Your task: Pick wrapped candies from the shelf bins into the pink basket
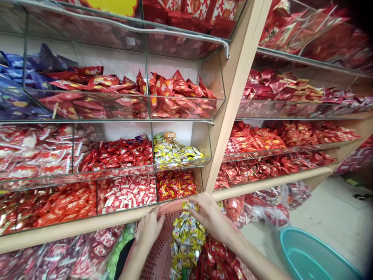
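My left hand (149,229) is closed on the far-left rim of a pink perforated plastic basket (159,249). Inside the basket, a heap of yellow-and-white wrapped candies (188,237) runs down the middle, with red-wrapped candies (218,260) to its right. Over the basket's far edge, my right hand (208,214) has its fingers curled around a few of the yellow-wrapped candies. Just beyond, a shelf compartment holds red-and-yellow wrapped candies (176,184). Above that sits a compartment of similar yellow candies (177,151).
Glass-divided shelves of red, orange and blue packets rise ahead, with a wooden upright (233,93) between two units. A wooden ledge (72,227) runs along the bottom. Bagged sweets (87,252) lie beneath it. A teal tub (317,256) stands on the floor at right.
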`<action>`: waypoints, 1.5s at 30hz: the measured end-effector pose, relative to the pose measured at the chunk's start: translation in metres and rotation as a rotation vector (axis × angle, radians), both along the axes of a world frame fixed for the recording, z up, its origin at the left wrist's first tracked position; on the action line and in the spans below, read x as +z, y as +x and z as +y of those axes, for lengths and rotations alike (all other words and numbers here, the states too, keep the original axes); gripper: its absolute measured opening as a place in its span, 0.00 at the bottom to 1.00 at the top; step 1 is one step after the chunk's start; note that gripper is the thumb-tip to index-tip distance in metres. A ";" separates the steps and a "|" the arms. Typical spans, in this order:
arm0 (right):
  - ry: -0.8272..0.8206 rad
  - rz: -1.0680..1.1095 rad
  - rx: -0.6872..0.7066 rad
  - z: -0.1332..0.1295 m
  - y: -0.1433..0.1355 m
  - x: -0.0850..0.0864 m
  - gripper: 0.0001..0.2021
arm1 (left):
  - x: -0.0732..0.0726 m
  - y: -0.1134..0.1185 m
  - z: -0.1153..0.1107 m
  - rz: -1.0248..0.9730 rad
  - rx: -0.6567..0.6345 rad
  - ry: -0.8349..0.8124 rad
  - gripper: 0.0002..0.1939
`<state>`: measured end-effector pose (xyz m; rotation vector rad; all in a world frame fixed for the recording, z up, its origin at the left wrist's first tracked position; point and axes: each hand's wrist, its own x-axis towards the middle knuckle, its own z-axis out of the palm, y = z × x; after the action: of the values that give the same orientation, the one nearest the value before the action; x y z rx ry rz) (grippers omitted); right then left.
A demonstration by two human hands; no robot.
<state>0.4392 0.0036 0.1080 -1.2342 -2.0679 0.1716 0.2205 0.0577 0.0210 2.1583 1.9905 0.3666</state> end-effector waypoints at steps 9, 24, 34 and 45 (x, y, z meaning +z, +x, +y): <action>-0.216 -0.176 -0.070 -0.011 0.001 -0.101 0.12 | 0.001 0.001 -0.001 -0.001 0.004 0.009 0.22; -0.220 -0.243 -0.087 -0.013 -0.002 -0.123 0.18 | 0.003 0.001 -0.002 -0.005 0.009 -0.004 0.22; 0.072 -0.161 -0.013 0.003 -0.007 -0.007 0.11 | 0.002 0.000 0.000 -0.015 0.015 -0.034 0.23; 0.333 -0.163 -0.102 0.060 0.024 0.096 0.09 | -0.003 -0.001 0.001 -0.027 0.010 -0.030 0.22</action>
<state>0.4633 0.0641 0.2040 -1.1718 -2.0588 -0.3190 0.2194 0.0588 0.0176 2.1155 1.9801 0.3634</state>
